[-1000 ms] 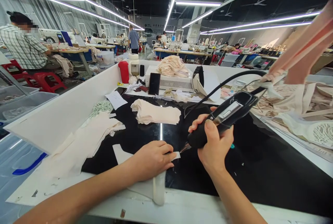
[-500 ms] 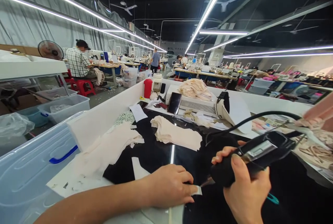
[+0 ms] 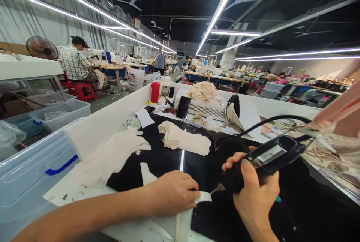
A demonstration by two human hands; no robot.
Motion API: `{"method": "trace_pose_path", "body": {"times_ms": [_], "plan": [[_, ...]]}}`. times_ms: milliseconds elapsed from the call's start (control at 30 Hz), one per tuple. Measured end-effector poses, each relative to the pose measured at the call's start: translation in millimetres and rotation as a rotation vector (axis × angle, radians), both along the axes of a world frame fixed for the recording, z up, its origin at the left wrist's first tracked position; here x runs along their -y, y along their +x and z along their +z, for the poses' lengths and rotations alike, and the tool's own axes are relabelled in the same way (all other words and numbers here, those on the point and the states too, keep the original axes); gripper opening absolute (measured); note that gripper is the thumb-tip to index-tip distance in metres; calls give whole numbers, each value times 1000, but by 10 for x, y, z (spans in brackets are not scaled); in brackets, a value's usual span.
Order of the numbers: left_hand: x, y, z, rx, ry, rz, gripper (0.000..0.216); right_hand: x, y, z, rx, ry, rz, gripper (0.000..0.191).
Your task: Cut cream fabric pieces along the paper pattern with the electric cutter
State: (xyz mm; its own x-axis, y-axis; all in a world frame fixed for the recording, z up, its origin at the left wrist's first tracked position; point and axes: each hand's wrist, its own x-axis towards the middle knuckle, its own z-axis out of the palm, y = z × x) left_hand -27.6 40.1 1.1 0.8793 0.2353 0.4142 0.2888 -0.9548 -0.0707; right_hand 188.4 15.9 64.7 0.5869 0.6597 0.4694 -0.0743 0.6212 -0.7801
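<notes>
My right hand (image 3: 254, 189) is wrapped round a black corded hand tool (image 3: 277, 155). From the tool's lower left end a flat metal tip (image 3: 218, 188) points at a narrow white strip (image 3: 205, 197), close to its end; whether they touch I cannot tell. With its fingers closed at that strip, my left hand (image 3: 174, 193) rests low over the black work surface (image 3: 208, 219). Under my left forearm lie white pieces (image 3: 147, 174), partly covered. A stack of cream fabric pieces (image 3: 184, 139) lies just beyond, and more cream pieces (image 3: 112, 155) are spread at the left.
A white box-like device (image 3: 206, 108) bears a cream fabric pile (image 3: 204, 92), with a phone (image 3: 183, 107) leaning against it. A red cup (image 3: 155, 92) and a jar stand behind. The tool's cable (image 3: 261, 122) arches right. A blue-handled clear bin (image 3: 33, 182) stands left. Co-workers sit and stand farther off.
More of the white strip shows beyond my left fingertips. The tool and my right hand have shifted slightly left and up in the picture, as has the whole scene.
</notes>
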Motion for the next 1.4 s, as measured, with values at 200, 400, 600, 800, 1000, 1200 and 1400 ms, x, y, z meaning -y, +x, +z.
{"method": "trace_pose_path", "body": {"times_ms": [200, 400, 600, 800, 1000, 1200, 1400], "plan": [[87, -150, 51, 73, -50, -17, 16, 15, -42, 61, 59, 59, -9, 57], [134, -173, 72, 124, -66, -23, 15, 36, -53, 87, 71, 57, -2, 49], [152, -150, 63, 140, -37, -17, 11, 58, -46, 103, 71, 57, -4, 52], [170, -144, 66, 146, -25, -17, 12, 76, -54, 130, 58, 65, -1, 54], [174, -135, 87, 163, -19, -32, 15, 71, -54, 128, 60, 56, 5, 57], [168, -123, 78, 160, -22, -47, 13, 78, -56, 136, 66, 47, -7, 54], [173, -126, 69, 120, -35, -28, 15, 85, -174, 188, 24, 58, 35, 48]]}}
